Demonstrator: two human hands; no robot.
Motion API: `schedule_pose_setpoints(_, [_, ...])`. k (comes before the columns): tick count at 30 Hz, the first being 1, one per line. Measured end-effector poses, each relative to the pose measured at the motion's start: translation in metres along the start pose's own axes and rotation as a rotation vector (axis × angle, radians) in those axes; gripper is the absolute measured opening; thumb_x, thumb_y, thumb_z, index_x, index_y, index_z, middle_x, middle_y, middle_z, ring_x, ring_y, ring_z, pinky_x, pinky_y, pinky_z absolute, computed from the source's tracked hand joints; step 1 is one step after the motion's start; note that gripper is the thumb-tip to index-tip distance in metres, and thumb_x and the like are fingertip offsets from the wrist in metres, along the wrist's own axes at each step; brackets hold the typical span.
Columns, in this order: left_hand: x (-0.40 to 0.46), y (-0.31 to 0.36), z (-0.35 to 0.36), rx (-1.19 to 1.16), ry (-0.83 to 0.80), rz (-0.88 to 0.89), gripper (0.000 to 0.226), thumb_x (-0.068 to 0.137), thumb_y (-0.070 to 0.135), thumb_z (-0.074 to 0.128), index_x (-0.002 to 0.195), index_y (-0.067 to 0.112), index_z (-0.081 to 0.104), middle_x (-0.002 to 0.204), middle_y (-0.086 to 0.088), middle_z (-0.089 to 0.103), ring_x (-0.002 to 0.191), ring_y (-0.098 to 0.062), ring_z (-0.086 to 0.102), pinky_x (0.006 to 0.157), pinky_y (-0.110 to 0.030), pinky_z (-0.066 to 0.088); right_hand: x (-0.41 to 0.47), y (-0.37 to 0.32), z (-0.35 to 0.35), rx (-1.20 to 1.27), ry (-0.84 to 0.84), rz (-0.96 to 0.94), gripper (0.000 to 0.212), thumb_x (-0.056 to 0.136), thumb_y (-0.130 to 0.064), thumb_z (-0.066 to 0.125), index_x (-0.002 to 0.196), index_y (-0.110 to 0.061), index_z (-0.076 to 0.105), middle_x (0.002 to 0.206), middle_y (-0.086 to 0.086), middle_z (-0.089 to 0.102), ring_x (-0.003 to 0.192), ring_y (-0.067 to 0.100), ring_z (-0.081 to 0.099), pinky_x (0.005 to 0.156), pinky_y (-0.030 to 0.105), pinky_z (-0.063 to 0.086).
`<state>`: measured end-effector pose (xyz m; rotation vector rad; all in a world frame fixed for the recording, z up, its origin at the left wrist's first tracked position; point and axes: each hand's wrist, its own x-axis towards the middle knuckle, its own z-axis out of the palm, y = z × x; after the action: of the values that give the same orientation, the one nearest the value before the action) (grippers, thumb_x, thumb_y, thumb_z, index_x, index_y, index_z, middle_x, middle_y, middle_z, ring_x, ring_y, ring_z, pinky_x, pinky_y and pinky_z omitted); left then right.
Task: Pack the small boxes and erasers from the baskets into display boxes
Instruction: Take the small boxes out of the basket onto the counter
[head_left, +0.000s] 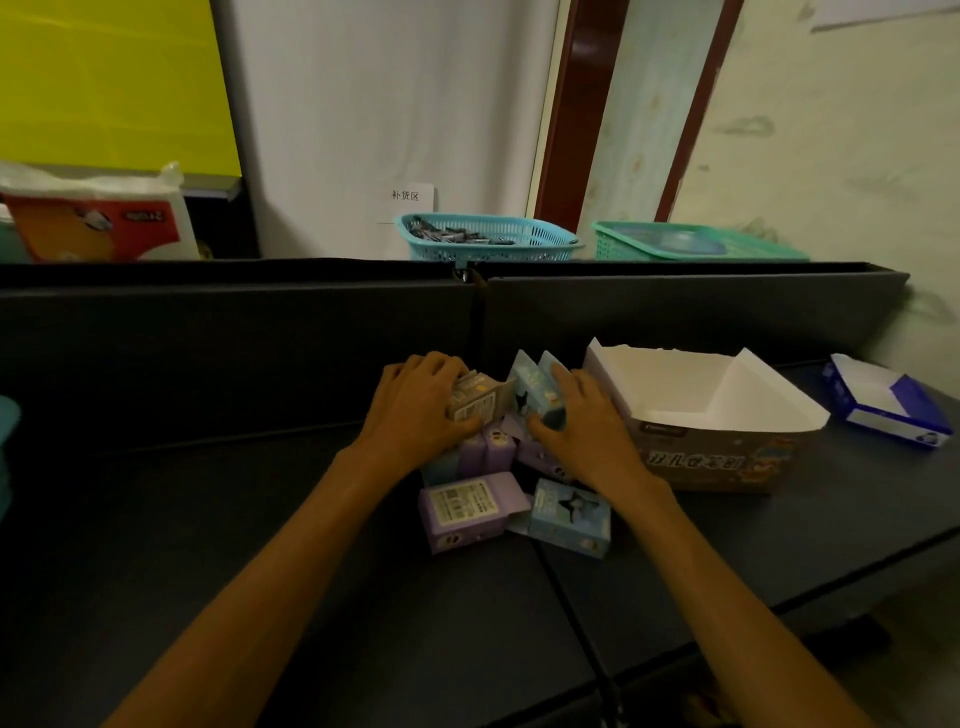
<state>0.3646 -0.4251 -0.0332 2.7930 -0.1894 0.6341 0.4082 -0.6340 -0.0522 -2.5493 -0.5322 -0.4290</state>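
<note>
A pile of small boxes lies on the dark table in front of me. My left hand (415, 402) grips a beige small box (475, 400) at the pile's far left. My right hand (584, 421) holds light blue small boxes (535, 387) at the pile's far right. Below the hands lie purple small boxes (493, 449), a larger purple box (467, 512) with a white label, and a light blue box (569, 517). An open cardboard display box (722, 460) with a white inside stands just right of my right hand; nothing shows inside it.
A small blue and white display box (883, 402) sits at the table's right edge. Behind the black divider (234, 312) stand a blue basket (488, 241) with dark small items and a green basket (691, 244). A red and white package (98, 221) sits far left.
</note>
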Motion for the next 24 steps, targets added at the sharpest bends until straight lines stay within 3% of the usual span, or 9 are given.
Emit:
schedule_pose_setpoints(4, [0.001, 0.006, -0.002, 0.077, -0.036, -0.005, 0.06, 0.079, 0.056, 0.059, 0.129, 0.025, 0.047, 0.132, 0.003, 0.048, 0.12, -0.019, 0.042, 0.101, -0.041, 0.031, 0.006, -0.001, -0.009, -0.01, -0.054, -0.038, 0.072, 0.088, -0.039, 0.061, 0.148, -0.019, 0.026, 0.147, 0.006, 0.03, 0.133, 0.024, 0.031, 0.105, 0.032, 0.032])
schedule_pose_setpoints(8, [-0.007, 0.014, -0.015, 0.025, -0.04, -0.018, 0.068, 0.078, 0.057, 0.061, 0.136, 0.026, 0.043, 0.135, 0.004, 0.046, 0.121, -0.018, 0.041, 0.1, -0.039, 0.035, 0.005, 0.0, -0.02, 0.036, -0.028, -0.119, 0.071, 0.087, -0.038, 0.064, 0.146, -0.014, 0.033, 0.149, 0.007, 0.033, 0.136, 0.024, 0.031, 0.111, 0.037, 0.03])
schedule_pose_setpoints(11, [-0.019, 0.021, -0.029, -0.035, -0.038, -0.038, 0.069, 0.079, 0.049, 0.065, 0.139, 0.026, 0.039, 0.139, 0.004, 0.042, 0.124, -0.017, 0.039, 0.1, -0.037, 0.037, 0.002, -0.005, -0.032, 0.114, -0.019, -0.207, 0.06, 0.086, -0.029, 0.067, 0.139, -0.012, 0.043, 0.142, 0.007, 0.043, 0.128, 0.023, 0.04, 0.107, 0.033, 0.034])
schedule_pose_setpoints(20, [-0.075, 0.035, -0.06, 0.029, -0.038, -0.218, 0.071, 0.082, 0.043, 0.065, 0.143, 0.028, 0.031, 0.145, 0.003, 0.035, 0.13, -0.016, 0.035, 0.102, -0.038, 0.038, -0.029, -0.025, -0.039, 0.245, -0.101, -0.395, 0.043, 0.087, -0.025, 0.065, 0.128, -0.018, 0.053, 0.126, 0.003, 0.056, 0.117, 0.017, 0.049, 0.1, 0.031, 0.04])
schedule_pose_setpoints(24, [-0.109, 0.038, -0.068, 0.051, -0.034, -0.326, 0.07, 0.083, 0.042, 0.064, 0.143, 0.031, 0.03, 0.145, 0.002, 0.034, 0.131, -0.019, 0.034, 0.103, -0.04, 0.037, -0.044, -0.041, -0.034, 0.275, -0.152, -0.437, 0.048, 0.087, -0.027, 0.064, 0.132, -0.02, 0.05, 0.127, 0.002, 0.055, 0.117, 0.016, 0.049, 0.101, 0.033, 0.041])
